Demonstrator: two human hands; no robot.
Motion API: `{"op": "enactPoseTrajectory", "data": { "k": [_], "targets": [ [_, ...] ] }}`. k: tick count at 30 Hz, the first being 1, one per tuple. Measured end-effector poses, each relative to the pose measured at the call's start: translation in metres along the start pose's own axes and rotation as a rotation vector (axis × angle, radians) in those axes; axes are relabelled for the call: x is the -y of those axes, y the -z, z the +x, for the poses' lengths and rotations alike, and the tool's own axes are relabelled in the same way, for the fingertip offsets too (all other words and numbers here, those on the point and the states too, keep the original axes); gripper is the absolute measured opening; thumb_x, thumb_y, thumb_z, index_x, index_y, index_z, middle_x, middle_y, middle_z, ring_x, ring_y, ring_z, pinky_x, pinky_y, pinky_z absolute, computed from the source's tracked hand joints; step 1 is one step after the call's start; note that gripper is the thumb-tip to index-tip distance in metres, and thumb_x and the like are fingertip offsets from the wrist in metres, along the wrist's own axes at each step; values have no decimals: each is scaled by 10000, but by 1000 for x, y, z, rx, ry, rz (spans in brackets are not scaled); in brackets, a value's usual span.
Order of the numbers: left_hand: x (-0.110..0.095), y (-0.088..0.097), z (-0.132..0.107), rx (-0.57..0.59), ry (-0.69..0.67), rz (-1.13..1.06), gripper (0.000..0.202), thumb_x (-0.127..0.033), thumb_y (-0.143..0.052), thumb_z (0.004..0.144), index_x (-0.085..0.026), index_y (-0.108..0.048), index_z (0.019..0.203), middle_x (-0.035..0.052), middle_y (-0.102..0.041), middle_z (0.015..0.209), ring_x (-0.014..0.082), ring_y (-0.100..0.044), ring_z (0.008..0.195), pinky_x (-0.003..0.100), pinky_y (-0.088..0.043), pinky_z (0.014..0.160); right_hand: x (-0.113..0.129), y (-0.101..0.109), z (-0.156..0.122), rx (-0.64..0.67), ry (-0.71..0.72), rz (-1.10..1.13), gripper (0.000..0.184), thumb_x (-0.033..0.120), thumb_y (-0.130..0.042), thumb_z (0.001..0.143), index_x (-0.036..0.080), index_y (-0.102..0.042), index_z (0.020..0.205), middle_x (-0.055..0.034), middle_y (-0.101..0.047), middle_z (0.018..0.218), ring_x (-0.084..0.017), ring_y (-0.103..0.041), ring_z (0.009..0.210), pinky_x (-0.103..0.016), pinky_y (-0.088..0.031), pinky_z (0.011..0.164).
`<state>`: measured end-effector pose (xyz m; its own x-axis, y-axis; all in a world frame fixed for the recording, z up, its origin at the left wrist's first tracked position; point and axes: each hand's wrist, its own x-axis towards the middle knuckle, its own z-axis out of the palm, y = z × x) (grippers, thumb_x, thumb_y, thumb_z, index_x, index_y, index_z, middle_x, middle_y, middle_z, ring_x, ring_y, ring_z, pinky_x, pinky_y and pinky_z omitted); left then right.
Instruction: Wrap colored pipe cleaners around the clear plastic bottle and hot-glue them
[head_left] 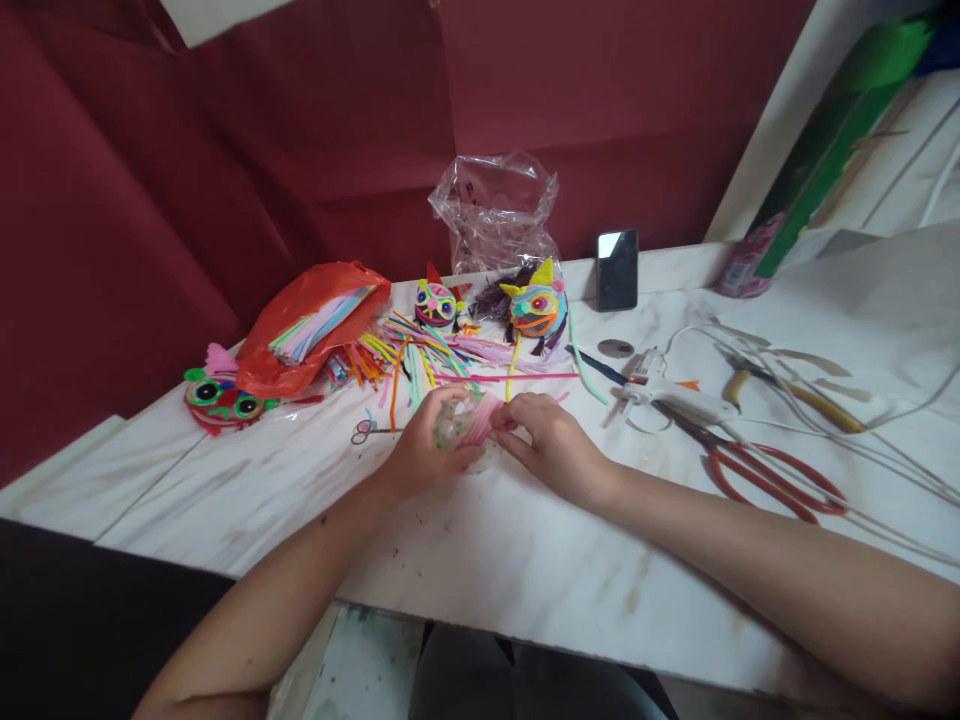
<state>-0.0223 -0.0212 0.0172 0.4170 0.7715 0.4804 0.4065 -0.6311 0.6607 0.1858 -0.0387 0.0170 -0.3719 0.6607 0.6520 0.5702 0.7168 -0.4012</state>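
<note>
My left hand (430, 447) is curled around a rounded, see-through piece with green specks (451, 420), holding it just above the table. Pink pipe cleaner (480, 420) lies in rows across the right side of that piece. At its right edge my right hand (551, 445) pinches the pink pipe cleaner between thumb and fingers; the fingertips partly hide it. Loose coloured pipe cleaners (435, 350) are heaped just behind both hands. Small scissors (367, 431) lie to the left of my left hand.
Three colourful animal-face crafts, one a yellow-eared face (538, 308), sit behind. A red bag (300, 330) holds more pipe cleaners. To the right lie a white glue gun (660, 393), red-handled scissors (772, 475), pliers (817, 403) and cords. A phone (617, 272) leans at the back.
</note>
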Motion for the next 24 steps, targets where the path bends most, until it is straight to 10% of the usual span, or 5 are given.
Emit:
{"op": "enactPoseTrajectory", "data": {
  "k": [24],
  "targets": [
    [5,1,4,-19,-224,115,571,-489,-736,737,-229,-489,1182,102,-518,1170,271,-512,1180,453,-437,1015,1,0,-3,-14,155,-127,144,210,-535,934,168,-593,810,-71,-645,737,-201,-577,728,-321,-401,687]
  ]
}}
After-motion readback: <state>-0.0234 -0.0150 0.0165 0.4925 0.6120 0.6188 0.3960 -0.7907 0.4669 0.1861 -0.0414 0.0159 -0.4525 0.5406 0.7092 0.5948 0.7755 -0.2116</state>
